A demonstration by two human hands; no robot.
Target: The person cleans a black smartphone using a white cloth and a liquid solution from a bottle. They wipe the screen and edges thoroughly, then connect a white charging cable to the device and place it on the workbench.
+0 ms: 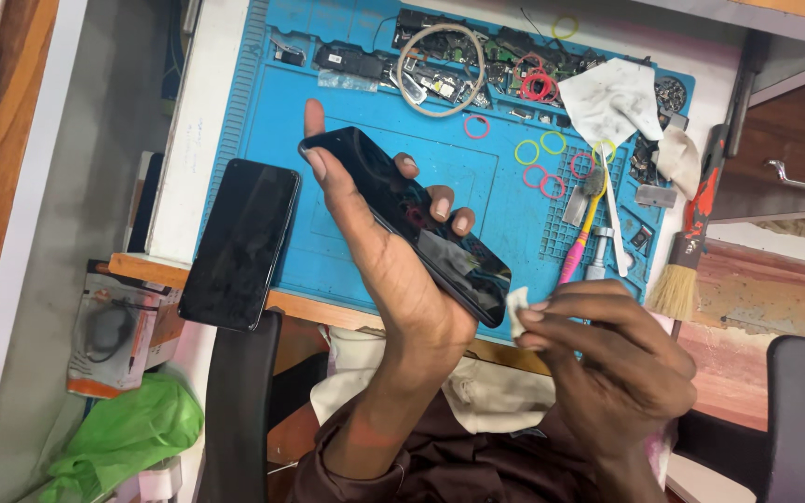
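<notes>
Black smartphone [412, 219]: gripped by the left hand [393, 261] above the blue repair mat [272, 112]. Right hand [598, 345] pinches a small white wipe [517, 310] touching its near-right edge. 1 second phone [239, 244] lies left.

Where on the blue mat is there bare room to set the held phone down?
The mat's middle is bare, bordered by the second phone on one side and rubber bands on the other. The far edge, with parts and a wire coil, and the tool side by the cloth are crowded.

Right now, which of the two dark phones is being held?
The phone gripped in the left hand, raised above the blue mat; the other phone lies untouched at the mat's edge.
</notes>
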